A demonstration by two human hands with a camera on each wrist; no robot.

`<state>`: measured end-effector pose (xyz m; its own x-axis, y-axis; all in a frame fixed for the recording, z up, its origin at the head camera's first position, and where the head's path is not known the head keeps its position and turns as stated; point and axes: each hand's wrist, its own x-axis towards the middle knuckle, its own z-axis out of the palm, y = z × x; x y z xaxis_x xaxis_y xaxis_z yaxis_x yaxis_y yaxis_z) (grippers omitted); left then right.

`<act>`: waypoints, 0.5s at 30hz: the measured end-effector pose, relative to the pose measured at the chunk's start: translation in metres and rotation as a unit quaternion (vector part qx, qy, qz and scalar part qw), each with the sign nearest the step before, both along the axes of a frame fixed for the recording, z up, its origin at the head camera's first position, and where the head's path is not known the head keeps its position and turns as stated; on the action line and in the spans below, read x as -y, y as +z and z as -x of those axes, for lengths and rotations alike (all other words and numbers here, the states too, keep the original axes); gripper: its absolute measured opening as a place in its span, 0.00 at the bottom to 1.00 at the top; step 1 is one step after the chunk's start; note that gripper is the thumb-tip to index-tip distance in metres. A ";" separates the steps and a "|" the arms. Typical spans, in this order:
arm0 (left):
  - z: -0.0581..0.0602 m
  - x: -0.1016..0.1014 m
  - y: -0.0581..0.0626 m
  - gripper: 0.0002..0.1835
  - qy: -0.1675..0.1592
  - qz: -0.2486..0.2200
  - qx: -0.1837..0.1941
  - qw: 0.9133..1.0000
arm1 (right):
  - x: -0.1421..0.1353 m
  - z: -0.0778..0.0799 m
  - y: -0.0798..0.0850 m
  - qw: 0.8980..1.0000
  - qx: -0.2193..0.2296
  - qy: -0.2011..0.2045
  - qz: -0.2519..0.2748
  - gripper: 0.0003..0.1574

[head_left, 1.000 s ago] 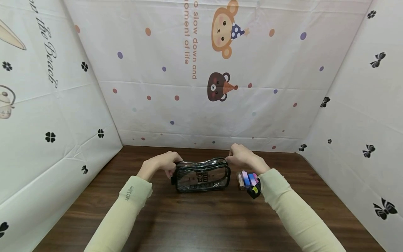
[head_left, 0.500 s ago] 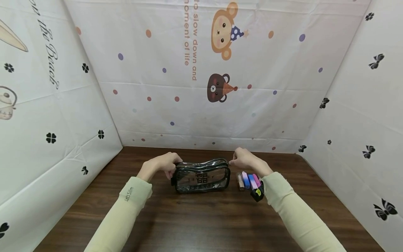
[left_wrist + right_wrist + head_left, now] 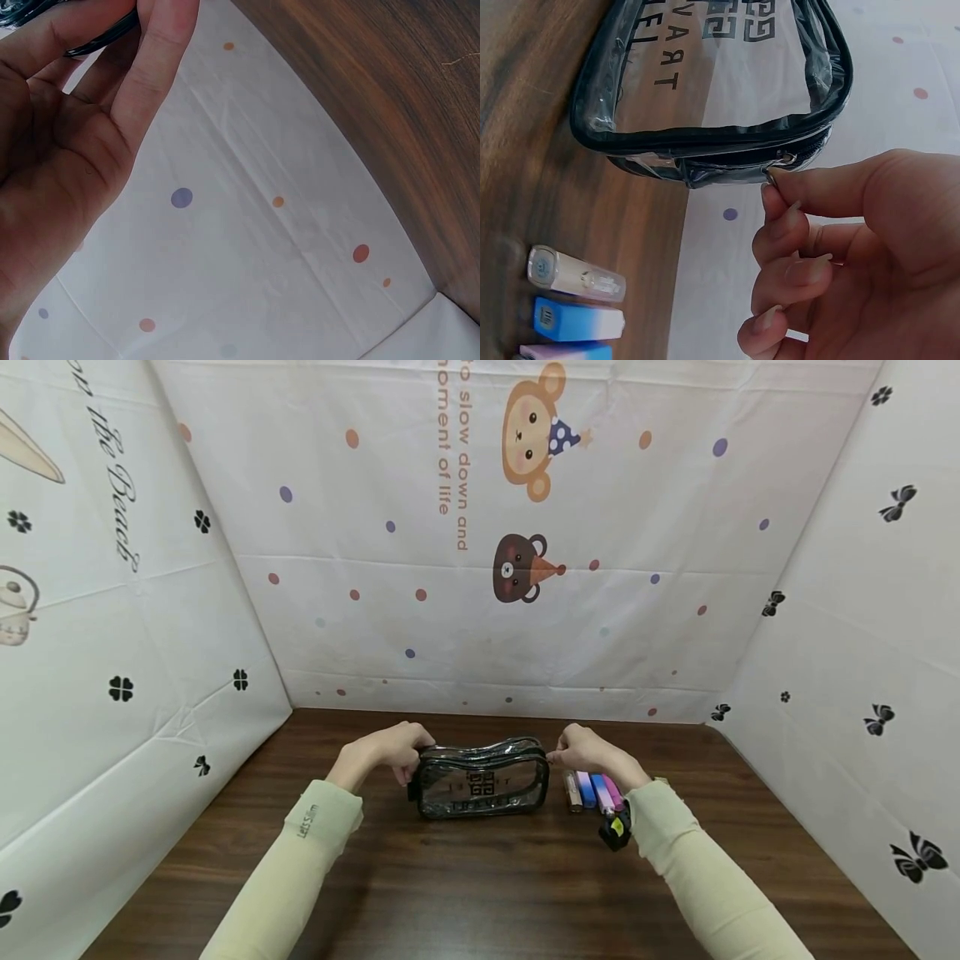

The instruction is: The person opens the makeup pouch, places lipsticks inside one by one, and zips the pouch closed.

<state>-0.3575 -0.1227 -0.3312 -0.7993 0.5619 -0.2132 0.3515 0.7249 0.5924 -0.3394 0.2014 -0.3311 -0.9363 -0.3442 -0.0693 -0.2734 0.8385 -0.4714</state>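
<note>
A clear toiletry bag (image 3: 483, 785) with black piping and dark lettering stands upright on the table. My left hand (image 3: 386, 747) holds its left end, fingers curled over the top corner; the left wrist view shows only a bit of black trim past my fingers. At the other end, my right hand (image 3: 588, 750) pinches the small zipper pull (image 3: 770, 177) between thumb and forefinger. The zip looks closed along the top, with the slider near the right end. Beside the bag, under my right wrist, lie a clear-capped beige tube (image 3: 576, 274) and a blue-and-white box (image 3: 577, 319).
Next to these are a blue-and-pink box (image 3: 602, 795) and a pink item (image 3: 613, 792), partly hidden by the black device (image 3: 617, 828) at my right wrist. The dark wooden table (image 3: 465, 885) is bounded by a printed white cloth (image 3: 375, 627) behind and at both sides.
My right hand has moved a little right and down along the bag's right end. The left hand and the bag have stayed in place.
</note>
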 end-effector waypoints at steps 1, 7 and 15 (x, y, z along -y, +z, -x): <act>0.000 0.000 0.000 0.20 -0.001 0.000 0.001 1.000 | 0.000 0.000 -0.001 1.000 0.001 0.001 0.007 0.29; 0.000 0.000 0.000 0.19 -0.002 -0.004 0.002 1.000 | -0.005 0.002 -0.002 0.998 0.030 0.009 0.061 0.25; 0.001 0.000 -0.002 0.18 0.002 0.000 0.001 1.000 | -0.013 0.004 0.002 0.996 0.049 0.018 0.077 0.17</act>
<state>-0.3583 -0.1225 -0.3329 -0.8007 0.5592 -0.2149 0.3477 0.7259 0.5935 -0.3431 0.2142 -0.3290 -0.9148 -0.3903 -0.1041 -0.2474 0.7450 -0.6195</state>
